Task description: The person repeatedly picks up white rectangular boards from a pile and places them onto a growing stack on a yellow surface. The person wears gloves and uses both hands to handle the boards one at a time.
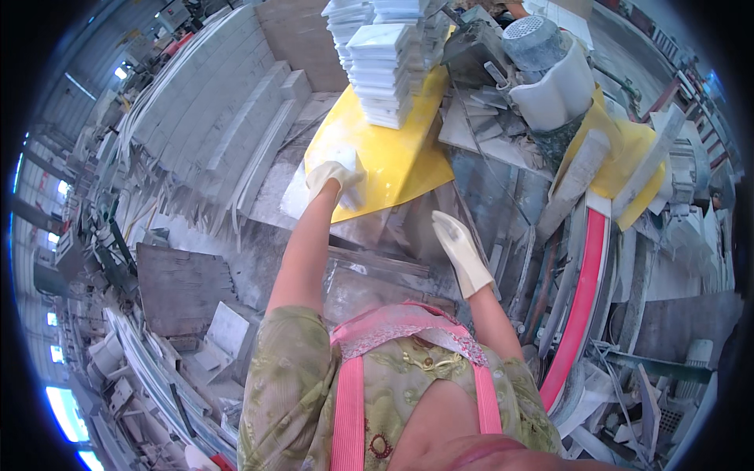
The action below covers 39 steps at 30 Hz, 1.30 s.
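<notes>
White tile (345,159) on yellow sheet (397,169), left part. Left hand (327,176) on it, can't tell if clamped; right hand (462,253) outstretched, holding nothing, off sheet. Likely positioning; next: steady grip.

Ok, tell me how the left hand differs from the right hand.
The left hand is over the yellow sheet; the right hand is off it and appears empty. The left hand is farther forward from the body than the right hand. Both wear pale gloves.
</notes>
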{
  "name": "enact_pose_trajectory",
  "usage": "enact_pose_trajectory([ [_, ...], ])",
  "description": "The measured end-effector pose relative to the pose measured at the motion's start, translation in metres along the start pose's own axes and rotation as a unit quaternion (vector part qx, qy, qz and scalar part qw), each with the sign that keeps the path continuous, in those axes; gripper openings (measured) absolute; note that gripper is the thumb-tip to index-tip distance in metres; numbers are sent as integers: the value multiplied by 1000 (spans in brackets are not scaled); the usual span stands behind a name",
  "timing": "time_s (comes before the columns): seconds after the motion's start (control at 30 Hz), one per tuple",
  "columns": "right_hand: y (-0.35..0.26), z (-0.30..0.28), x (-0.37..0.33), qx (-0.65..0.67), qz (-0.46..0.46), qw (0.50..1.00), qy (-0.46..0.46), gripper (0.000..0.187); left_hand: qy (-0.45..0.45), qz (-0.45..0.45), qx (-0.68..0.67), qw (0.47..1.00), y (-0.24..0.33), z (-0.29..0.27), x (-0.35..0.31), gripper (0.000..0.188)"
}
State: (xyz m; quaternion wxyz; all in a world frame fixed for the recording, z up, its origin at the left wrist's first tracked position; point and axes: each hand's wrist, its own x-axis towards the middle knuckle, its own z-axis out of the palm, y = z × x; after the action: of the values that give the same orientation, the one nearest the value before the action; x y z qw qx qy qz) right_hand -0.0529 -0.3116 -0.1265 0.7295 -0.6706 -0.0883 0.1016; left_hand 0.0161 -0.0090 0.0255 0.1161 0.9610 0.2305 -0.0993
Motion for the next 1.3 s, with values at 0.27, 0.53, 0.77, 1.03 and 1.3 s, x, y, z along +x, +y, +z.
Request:
enact_pose_trajectory([
  [0.27,14,-48,-37,-10,75,995,60,35,-86,23,-248,965,-64,-14,-5,60],
  [0.53,-22,-45,-47,44,163,975,146,45,-108,-29,-730,674,-128,52,20,70],
  [0.77,-55,-1,-20,45,146,972,176,50,-96,51,-719,687,-110,-53,74,67],
  [1.03,-81,7,23,17,98,979,175,49,-164,227,-669,688,21,-203,146,54],
  [1.3,-216,-1,157,-38,-82,987,133,60,-245,188,-582,752,119,-215,188,59],
])
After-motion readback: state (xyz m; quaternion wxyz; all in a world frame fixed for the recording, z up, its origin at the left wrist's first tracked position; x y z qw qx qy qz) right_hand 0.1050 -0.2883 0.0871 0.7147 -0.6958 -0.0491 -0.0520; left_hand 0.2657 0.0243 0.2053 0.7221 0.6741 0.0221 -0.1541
